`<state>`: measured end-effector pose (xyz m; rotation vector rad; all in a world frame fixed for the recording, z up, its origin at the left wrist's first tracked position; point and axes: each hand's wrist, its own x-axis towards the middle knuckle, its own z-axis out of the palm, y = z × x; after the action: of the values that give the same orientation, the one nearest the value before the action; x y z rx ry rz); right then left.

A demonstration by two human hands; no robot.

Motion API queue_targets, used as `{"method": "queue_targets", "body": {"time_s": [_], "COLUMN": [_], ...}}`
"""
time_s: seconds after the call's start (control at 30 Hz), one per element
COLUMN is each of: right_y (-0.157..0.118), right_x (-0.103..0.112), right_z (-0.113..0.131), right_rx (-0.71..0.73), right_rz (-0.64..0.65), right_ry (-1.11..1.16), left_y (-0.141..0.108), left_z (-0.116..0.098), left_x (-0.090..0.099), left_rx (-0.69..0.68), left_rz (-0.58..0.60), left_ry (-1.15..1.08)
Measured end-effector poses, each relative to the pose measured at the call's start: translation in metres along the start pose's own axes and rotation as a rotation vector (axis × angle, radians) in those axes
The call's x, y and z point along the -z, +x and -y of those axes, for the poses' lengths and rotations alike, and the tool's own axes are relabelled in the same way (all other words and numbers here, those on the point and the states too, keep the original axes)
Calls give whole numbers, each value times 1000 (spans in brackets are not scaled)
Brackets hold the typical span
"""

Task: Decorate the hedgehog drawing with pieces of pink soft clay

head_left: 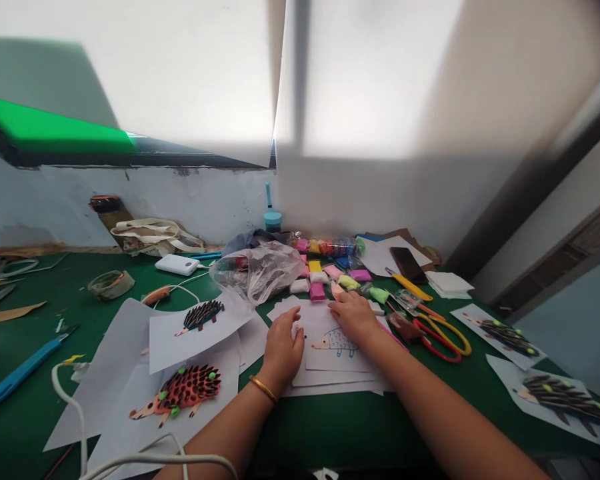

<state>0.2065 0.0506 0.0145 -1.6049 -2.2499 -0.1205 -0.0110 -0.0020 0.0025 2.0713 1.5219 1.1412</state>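
My left hand (284, 350), a gold bangle on its wrist, rests at the left edge of a stack of white paper (325, 378). Its fingers are loosely curved, thumb apart, with nothing visible in them. On the top sheet is a hedgehog drawing (337, 341) in blue outline, partly covered by my right hand (354, 317). The fingers of that hand are closed at a peach-coloured clay packet (337, 290) by the sheet's upper edge. Just beyond lie several small clay packets, among them a magenta packet (317, 291), a yellow-green packet (349, 283) and a green packet (379, 295).
Scissors (443, 337), a yellow cutter (410, 285) and a phone (407, 265) lie to the right. Leftward are a red clay hedgehog picture (187, 393), a dark hedgehog picture (203, 317) and a white cable (70, 400). A plastic bag (260, 270) sits behind my hands.
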Motion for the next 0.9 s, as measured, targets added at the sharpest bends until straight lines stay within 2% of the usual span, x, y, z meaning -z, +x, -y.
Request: {"method": "queue_targets", "body": {"time_s": [0.13, 0.27, 0.4, 0.5, 0.6, 0.7, 0.77, 0.9], "right_y": [7, -6, -30, -45, -52, -53, -53, -55], "right_x": [-3, 4, 10, 12, 10, 6, 2, -2], "right_z": [2, 6, 16, 20, 17, 14, 14, 14], "right_rx": [12, -11, -15, -37, -133, -241, -259, -244], "right_rz": [-21, -85, -155, -140, -165, -178, -177, -156], "right_ry": [12, 55, 353, 484, 585, 661, 667, 674], "left_y": [4, 4, 2, 2, 1, -1, -1, 5], "left_z": [5, 2, -7, -12, -12, -11, -9, -4], "left_x": [4, 8, 9, 9, 8, 7, 7, 10], "left_rx": [52, 22, -40, -4, 18, -29, -40, 45], "left_rz": [-118, -183, -110, -31, 8, 25, 34, 103], "left_ry": [-87, -134, -77, 36, 121, 176, 233, 406]}}
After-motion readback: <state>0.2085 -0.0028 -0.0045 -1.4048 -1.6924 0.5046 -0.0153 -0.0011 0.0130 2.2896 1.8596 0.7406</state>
